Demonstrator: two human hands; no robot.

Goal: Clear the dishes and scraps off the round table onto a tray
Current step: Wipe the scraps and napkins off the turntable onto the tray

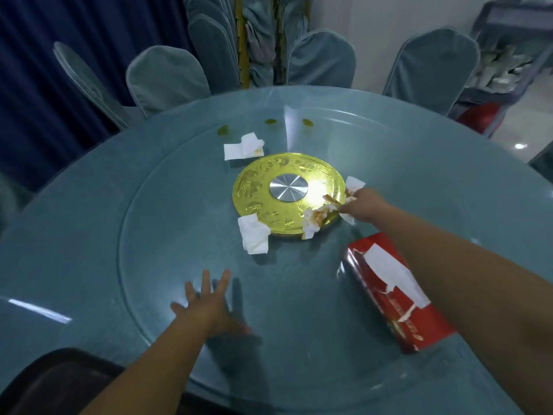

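Reaching across the round counter [89, 235], the right grip [363, 205] closes on a wad of stained napkins [314, 220] at the rim of the gold disc [269, 187]. Is that our caption? (Editor)

Yes. Paper shows on both sides of the grip, so the fingers seem curled around it. The left grip [209, 304] lies spread flat on the glass turntable [179, 205], holding nothing. (Photographer)

How will that wad handle? (Editor)

Light, soft and limp, I'd judge, and damp where it is stained. It should be bunched from the middle, because a corner could tear or drop whatever is wrapped inside. (Photographer)

What else is left to clear? (Editor)

One folded napkin [254, 238] touches the disc's near edge, and another pair [242, 146] sits just beyond its far edge. Small green scraps [223, 130] lie farther out on the glass. They look slippery and may be easier to lift with a napkin than with bare fingers. A red tissue box [398, 289] rests under the right forearm. No dishes are in view. (Photographer)

And the tray? (Editor)

A dark rounded edge [59, 381] shows at the near left, but I cannot tell whether it is the tray. Covered chairs [321, 59] ring the far side. (Photographer)
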